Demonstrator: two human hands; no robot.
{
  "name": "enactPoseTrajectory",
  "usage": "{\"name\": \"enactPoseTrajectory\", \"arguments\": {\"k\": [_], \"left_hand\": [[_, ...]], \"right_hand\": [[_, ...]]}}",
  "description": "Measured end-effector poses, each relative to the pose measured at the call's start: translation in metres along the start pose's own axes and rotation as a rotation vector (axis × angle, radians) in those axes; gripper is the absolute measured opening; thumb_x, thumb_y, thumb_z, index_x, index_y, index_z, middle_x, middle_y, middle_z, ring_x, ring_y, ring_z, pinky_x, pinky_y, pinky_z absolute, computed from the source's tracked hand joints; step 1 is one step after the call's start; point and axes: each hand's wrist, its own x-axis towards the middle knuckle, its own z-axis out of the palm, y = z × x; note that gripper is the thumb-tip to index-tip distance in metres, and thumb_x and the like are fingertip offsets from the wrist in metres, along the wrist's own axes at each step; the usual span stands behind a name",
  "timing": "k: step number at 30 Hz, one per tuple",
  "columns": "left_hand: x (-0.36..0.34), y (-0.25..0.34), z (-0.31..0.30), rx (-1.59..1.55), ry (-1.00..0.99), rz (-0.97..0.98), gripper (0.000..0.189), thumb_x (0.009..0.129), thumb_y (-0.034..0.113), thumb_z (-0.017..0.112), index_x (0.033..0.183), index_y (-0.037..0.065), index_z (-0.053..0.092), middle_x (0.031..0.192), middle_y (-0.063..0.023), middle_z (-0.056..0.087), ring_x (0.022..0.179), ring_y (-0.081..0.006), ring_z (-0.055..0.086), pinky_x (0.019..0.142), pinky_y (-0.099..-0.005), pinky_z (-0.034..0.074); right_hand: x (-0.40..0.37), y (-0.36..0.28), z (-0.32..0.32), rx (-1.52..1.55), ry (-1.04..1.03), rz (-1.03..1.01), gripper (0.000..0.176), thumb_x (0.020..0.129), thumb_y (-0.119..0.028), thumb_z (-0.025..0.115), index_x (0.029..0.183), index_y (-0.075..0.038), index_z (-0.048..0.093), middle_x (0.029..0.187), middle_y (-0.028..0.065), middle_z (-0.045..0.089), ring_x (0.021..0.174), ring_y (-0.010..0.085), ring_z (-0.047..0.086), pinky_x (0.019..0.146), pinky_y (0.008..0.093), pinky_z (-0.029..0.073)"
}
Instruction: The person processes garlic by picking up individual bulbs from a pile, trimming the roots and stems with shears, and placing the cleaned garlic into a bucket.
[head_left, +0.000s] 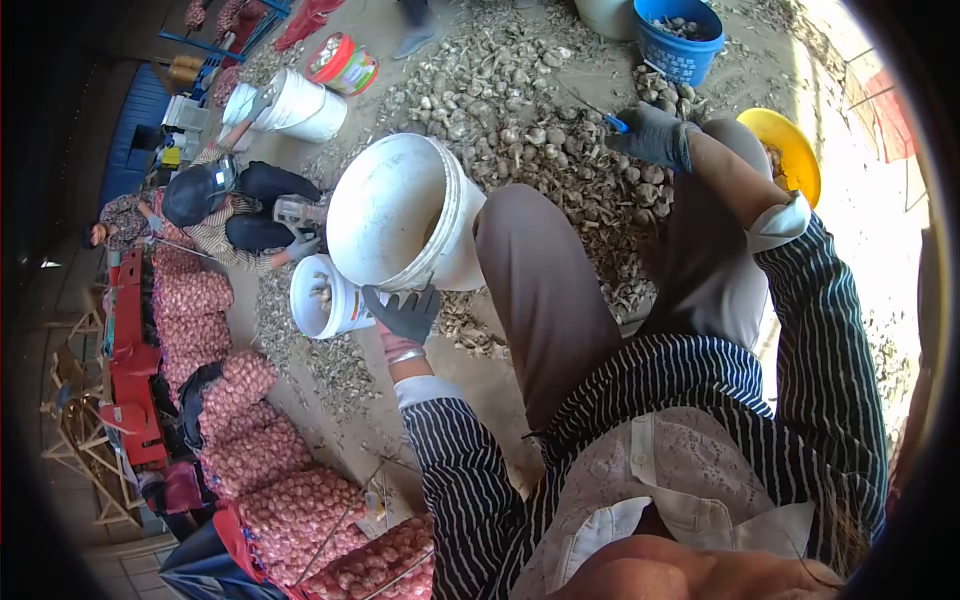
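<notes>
My left hand [402, 314], in a dark grey glove, grips the lower rim of a large white bucket [462, 225]. The bucket is tilted, its mouth turned away to the left, and its visible inside is bare. In my right hand [652, 138], also gloved, is a blue-handled tool [617, 124]; a thin dark blade or rod seems to point out from it, too fine to name. Below that hand lies a heap of garlic bulbs [560, 150] with dry stalks, spread on the ground in front of my knees.
A smaller white bucket [318, 297] stands beside the large one. A blue tub [680, 45] and a yellow basin [790, 150] sit at the right. Co-workers [225, 200] crouch at the left, near a white pail [300, 105], a red bucket [343, 65] and filled garlic sacks [300, 520].
</notes>
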Motion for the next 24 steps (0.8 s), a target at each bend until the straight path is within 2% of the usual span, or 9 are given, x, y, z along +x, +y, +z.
{"name": "enactPoseTrajectory", "arguments": {"k": [2,3,4,5,7,9,12,18,24], "left_hand": [[0.026,0.008,0.023,0.007,0.026,-0.044,0.099,0.073,0.060,0.063,0.145,0.011,0.017,0.146,-0.0208,0.023,0.124,-0.0421,0.039,0.098,-0.0582,0.037],[0.049,0.019,0.023,0.157,-0.113,-0.034,0.091,0.074,0.056,0.063,0.142,0.010,0.025,0.141,-0.0202,0.032,0.122,-0.0397,0.041,0.096,-0.0577,0.039],[0.063,0.022,0.024,0.305,-0.249,-0.018,0.083,0.074,0.052,0.062,0.139,0.008,0.032,0.136,-0.0196,0.040,0.120,-0.0374,0.043,0.093,-0.0572,0.042],[0.066,0.019,0.025,0.315,-0.257,-0.026,0.083,0.074,0.052,0.062,0.139,0.008,0.032,0.136,-0.0196,0.040,0.120,-0.0374,0.043,0.093,-0.0572,0.042],[0.058,0.020,0.007,0.208,-0.174,-0.058,0.063,0.078,0.038,0.059,0.131,0.007,0.043,0.127,-0.0173,0.050,0.114,-0.0352,0.049,0.092,-0.0572,0.044],[0.041,0.019,-0.028,0.040,-0.297,-0.211,0.061,0.077,0.022,0.055,0.135,0.009,0.040,0.132,-0.0171,0.049,0.115,-0.0392,0.051,0.097,-0.0606,0.042],[-0.006,-0.010,-0.099,0.054,-0.408,-0.023,0.074,0.070,0.009,0.059,0.139,0.009,0.035,0.135,-0.0196,0.045,0.122,-0.0432,0.045,0.098,-0.0621,0.041],[-0.112,-0.050,-0.244,-0.064,-0.098,0.028,0.071,0.070,0.011,0.061,0.136,0.002,0.037,0.130,-0.0216,0.047,0.119,-0.0423,0.046,0.096,-0.0562,0.044],[-0.149,-0.065,-0.303,0.082,0.027,0.037,0.067,0.073,0.017,0.062,0.133,-0.003,0.040,0.126,-0.0233,0.050,0.117,-0.0399,0.049,0.098,-0.0490,0.044]], "right_hand": [[-0.017,0.016,-0.002,-0.277,0.068,-0.122,0.044,0.081,-0.044,0.058,0.102,-0.005,0.064,0.081,0.0134,0.065,0.074,0.0298,0.064,0.071,0.0407,0.052],[-0.028,0.021,-0.007,-0.372,0.093,-0.152,0.043,0.081,-0.043,0.057,0.101,-0.006,0.065,0.083,0.0145,0.066,0.076,0.0311,0.064,0.073,0.0415,0.052],[-0.041,0.016,-0.019,-0.392,-0.077,-0.074,0.041,0.080,-0.041,0.056,0.099,-0.006,0.066,0.085,0.0164,0.067,0.078,0.0309,0.065,0.073,0.0415,0.051],[-0.051,0.011,-0.029,-0.404,-0.249,-0.002,0.040,0.080,-0.040,0.055,0.096,-0.006,0.068,0.088,0.0183,0.067,0.080,0.0306,0.065,0.074,0.0414,0.051],[-0.062,0.013,-0.039,-0.428,-0.320,0.102,0.035,0.079,-0.035,0.058,0.097,-0.006,0.066,0.088,0.0186,0.066,0.086,0.0353,0.064,0.076,0.0433,0.050],[-0.074,0.032,-0.045,-0.501,-0.358,0.147,0.034,0.078,-0.036,0.058,0.087,-0.004,0.068,0.080,0.0182,0.066,0.077,0.0345,0.065,0.070,0.0431,0.050],[-0.085,0.054,-0.048,-0.471,-0.328,0.184,0.038,0.077,-0.039,0.060,0.085,-0.003,0.070,0.078,0.0181,0.067,0.075,0.0325,0.065,0.069,0.0419,0.051],[-0.101,0.072,-0.052,-0.455,-0.314,0.164,0.036,0.076,-0.038,0.061,0.089,-0.005,0.070,0.080,0.0182,0.067,0.079,0.0319,0.066,0.072,0.0417,0.051],[-0.083,0.078,-0.053,-0.419,-0.198,0.176,0.037,0.077,-0.038,0.060,0.091,-0.005,0.069,0.085,0.0179,0.067,0.083,0.0319,0.065,0.075,0.0411,0.051]]}}
